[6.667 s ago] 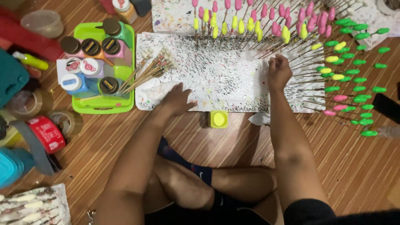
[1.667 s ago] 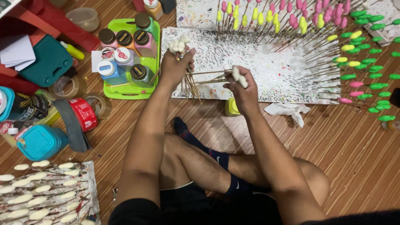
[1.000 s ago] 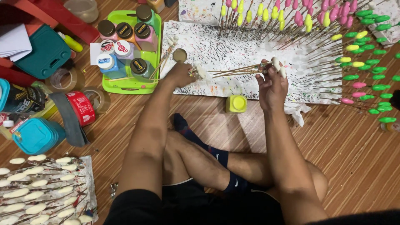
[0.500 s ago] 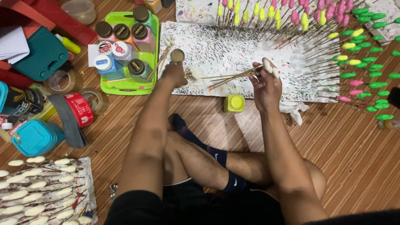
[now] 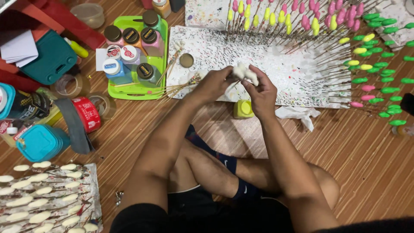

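My left hand (image 5: 214,83) grips a bundle of thin wooden sticks (image 5: 181,88) whose free ends fan out to the left over the floor. My right hand (image 5: 259,88) pinches a small white lump (image 5: 245,71) at the near end of the sticks, right beside the left hand. Both hands hover over the paint-spattered white sheet (image 5: 267,60). A small yellow paint pot (image 5: 243,108) stands just below the hands. A round brass-coloured lid (image 5: 186,60) lies on the sheet.
A green tray (image 5: 129,88) holds several paint bottles at the left. Sticks tipped yellow (image 5: 276,19), pink (image 5: 332,8) and green (image 5: 384,77) fan across the sheet's top and right. A crumpled tissue (image 5: 297,113), tape rolls, a teal box (image 5: 39,142) and white-tipped sticks (image 5: 43,194) lie around.
My hands have come together over the sheet. The stick bundle swung so its free ends point left, and the white lump now sits between both hands.
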